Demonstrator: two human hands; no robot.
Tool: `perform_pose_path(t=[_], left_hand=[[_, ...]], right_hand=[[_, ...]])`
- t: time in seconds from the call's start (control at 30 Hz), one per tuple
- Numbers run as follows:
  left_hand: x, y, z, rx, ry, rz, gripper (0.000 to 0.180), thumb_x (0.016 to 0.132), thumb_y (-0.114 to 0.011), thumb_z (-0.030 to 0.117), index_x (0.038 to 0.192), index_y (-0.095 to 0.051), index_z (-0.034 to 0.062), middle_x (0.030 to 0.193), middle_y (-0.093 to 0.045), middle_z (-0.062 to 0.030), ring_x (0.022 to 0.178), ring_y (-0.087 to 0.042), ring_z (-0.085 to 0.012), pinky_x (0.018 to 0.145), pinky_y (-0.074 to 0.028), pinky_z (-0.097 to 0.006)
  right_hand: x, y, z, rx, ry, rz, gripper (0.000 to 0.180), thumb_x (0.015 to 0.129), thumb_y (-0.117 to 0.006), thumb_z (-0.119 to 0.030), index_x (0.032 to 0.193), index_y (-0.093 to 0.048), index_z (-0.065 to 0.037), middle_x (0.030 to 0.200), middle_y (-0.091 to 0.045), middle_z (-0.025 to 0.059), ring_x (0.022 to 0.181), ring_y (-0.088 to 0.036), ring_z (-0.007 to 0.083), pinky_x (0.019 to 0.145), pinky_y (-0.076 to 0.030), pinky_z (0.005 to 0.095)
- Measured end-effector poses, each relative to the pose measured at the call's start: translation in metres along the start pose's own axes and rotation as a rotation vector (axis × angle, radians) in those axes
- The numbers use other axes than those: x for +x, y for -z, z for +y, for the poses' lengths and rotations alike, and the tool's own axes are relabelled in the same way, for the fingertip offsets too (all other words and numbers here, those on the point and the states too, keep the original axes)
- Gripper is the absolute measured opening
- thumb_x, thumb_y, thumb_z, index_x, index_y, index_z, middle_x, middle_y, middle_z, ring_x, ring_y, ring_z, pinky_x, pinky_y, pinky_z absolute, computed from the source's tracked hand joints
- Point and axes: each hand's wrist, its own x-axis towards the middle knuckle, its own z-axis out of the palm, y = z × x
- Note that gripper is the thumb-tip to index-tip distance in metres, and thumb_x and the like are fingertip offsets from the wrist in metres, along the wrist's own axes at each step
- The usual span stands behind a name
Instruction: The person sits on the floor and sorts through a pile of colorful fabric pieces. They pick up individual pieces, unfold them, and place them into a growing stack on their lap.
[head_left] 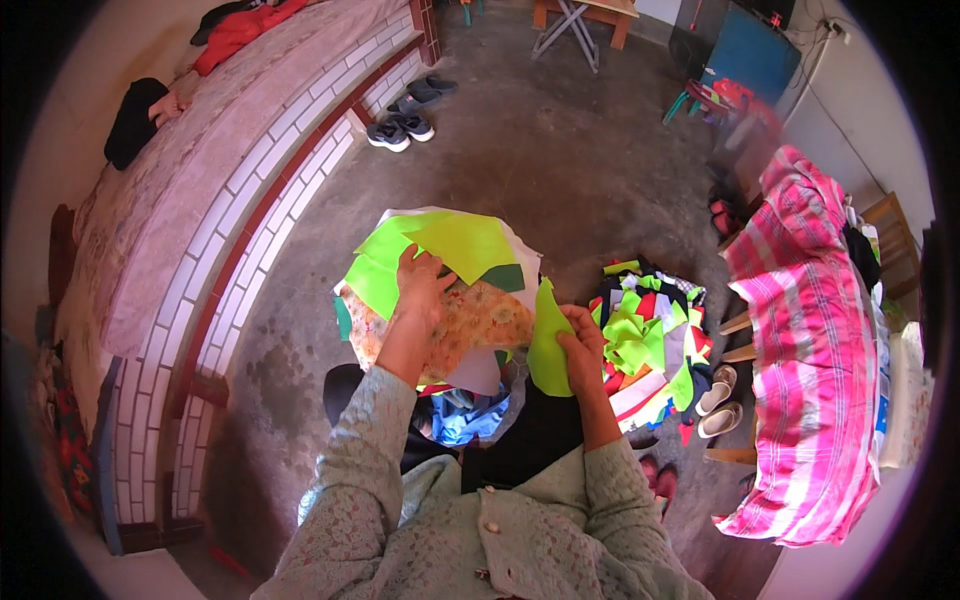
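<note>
My right hand (583, 345) pinches the edge of a neon yellow-green fabric piece (549, 345), which hangs upright beside the work surface. Under my left hand (425, 287) lies a stack of bright fabric pieces; its fingers rest spread near the border between a neon green piece (376, 270) and a yellower piece (468, 243). These lie on a floral-patterned surface (480, 325) in front of my lap. Small dark green scraps (505, 277) show at its edges. Below it, partly hidden, is a bundle of blue cloth (465, 418).
A heap of multicoloured fabric scraps (640, 335) sits on the floor at right, beside beige slippers (718, 405). A pink plaid cloth (800, 370) covers furniture further right. Along the left runs a white-tiled raised bed (250, 170), with dark shoes (400, 132) by its base.
</note>
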Motion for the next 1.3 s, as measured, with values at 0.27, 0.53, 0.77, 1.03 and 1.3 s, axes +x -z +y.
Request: perform_pose_path(t=[0.27,0.53,0.77,1.03,1.3], left_hand=[[-0.067,0.032,-0.066,0.053,-0.230,-0.289,0.032,0.089,-0.055,0.009,0.120,-0.048,0.0035,0.107,-0.056,-0.0085,0.098,-0.057,-0.0183,0.081,-0.049,-0.031],[-0.131,0.009,-0.095,0.208,0.181,-0.554,0.034,0.090,-0.058,0.022,0.117,-0.051,0.0029,0.103,-0.058,-0.0044,0.095,-0.058,-0.0142,0.078,-0.048,-0.029],[-0.132,0.009,-0.102,-0.031,0.308,-0.565,0.033,0.091,-0.056,0.027,0.115,-0.053,0.0036,0.108,-0.058,-0.0068,0.095,-0.059,-0.0141,0.074,-0.051,-0.030],[-0.126,0.007,-0.069,-0.033,0.227,-0.449,0.029,0.090,-0.051,0.016,0.115,-0.053,0.0005,0.108,-0.059,-0.0120,0.097,-0.061,-0.0230,0.077,-0.052,-0.037],[-0.088,0.001,-0.009,-0.124,0.182,-0.590,0.036,0.083,-0.055,0.003,0.119,-0.049,0.0024,0.111,-0.059,-0.0101,0.102,-0.059,-0.0230,0.083,-0.052,-0.038]], right_hand=[[-0.001,-0.003,-0.002,-0.045,0.005,-0.025,0.036,0.076,-0.044,0.007,0.110,-0.052,0.000,0.105,-0.058,0.0055,0.095,-0.055,0.0112,0.082,-0.042,0.0224],[-0.009,-0.006,0.010,-0.166,0.136,-0.073,0.035,0.077,-0.049,0.006,0.112,-0.052,0.000,0.107,-0.059,0.0070,0.099,-0.056,0.0142,0.086,-0.042,0.0255],[-0.056,-0.027,-0.008,-0.664,0.161,-0.179,0.043,0.079,-0.063,-0.003,0.120,-0.049,-0.004,0.108,-0.061,0.0074,0.093,-0.059,0.0125,0.080,-0.047,0.0266],[-0.087,-0.005,-0.034,-0.536,0.164,-0.046,0.039,0.084,-0.061,-0.013,0.121,-0.051,-0.003,0.109,-0.061,0.0118,0.091,-0.059,0.0215,0.083,-0.045,0.0312],[-0.095,0.018,-0.020,-0.858,0.372,0.086,0.035,0.081,-0.063,-0.018,0.113,-0.058,-0.006,0.116,-0.058,0.0119,0.111,-0.051,0.0287,0.095,-0.036,0.0373]])
